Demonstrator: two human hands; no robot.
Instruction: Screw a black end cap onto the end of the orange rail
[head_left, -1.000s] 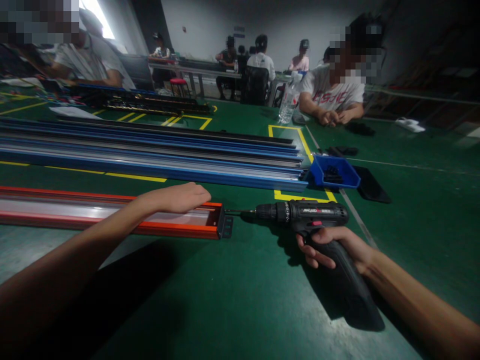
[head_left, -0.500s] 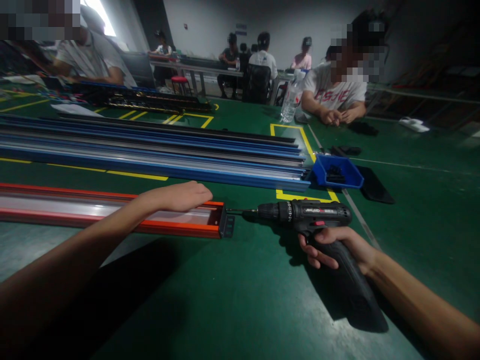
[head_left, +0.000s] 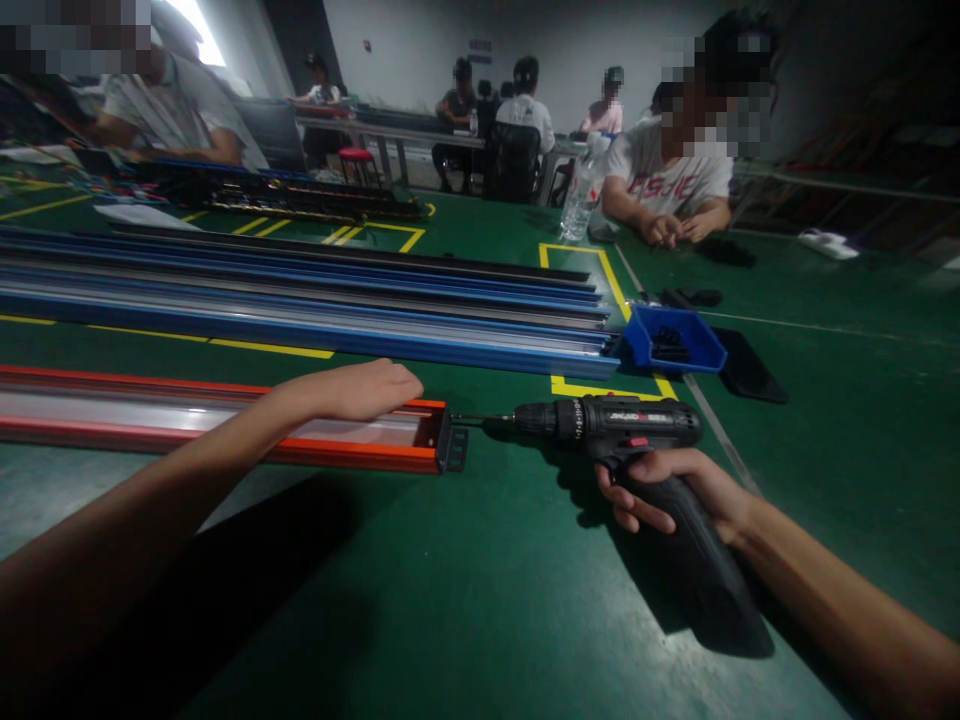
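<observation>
**One hand on the red rail, one hand round the drill**

The left hand (head_left: 367, 390) lies palm down over the far edge of the long red rail (head_left: 360, 452), left of the middle of the frame; its fingertips are hidden, so I cannot tell how far open it is or if it grips; it seems to be there to stop the rail sliding. The right hand (head_left: 709, 490), right of the middle, is closed round the handle of the black drill (head_left: 637, 422); the drill points left, so its thin bit (head_left: 484, 418) faces the black end plate (head_left: 456, 450) on the rail; the tip looks to be at the plate.

The rail is straight, like a shallow trough, with shiny red sides and a smooth, pale floor; the plate is flat, with holes in its tab; the drill looks like dull, hard plastic, with a bumpy ring near its nose.

Blue rails (head_left: 450, 335) lie side by side across the upper left and middle, perhaps to save room; near their ends, a blue box (head_left: 705, 358) with sloping sides holds small black pieces (head_left: 667, 350); the table (head_left: 465, 570) is smooth and green.
</observation>
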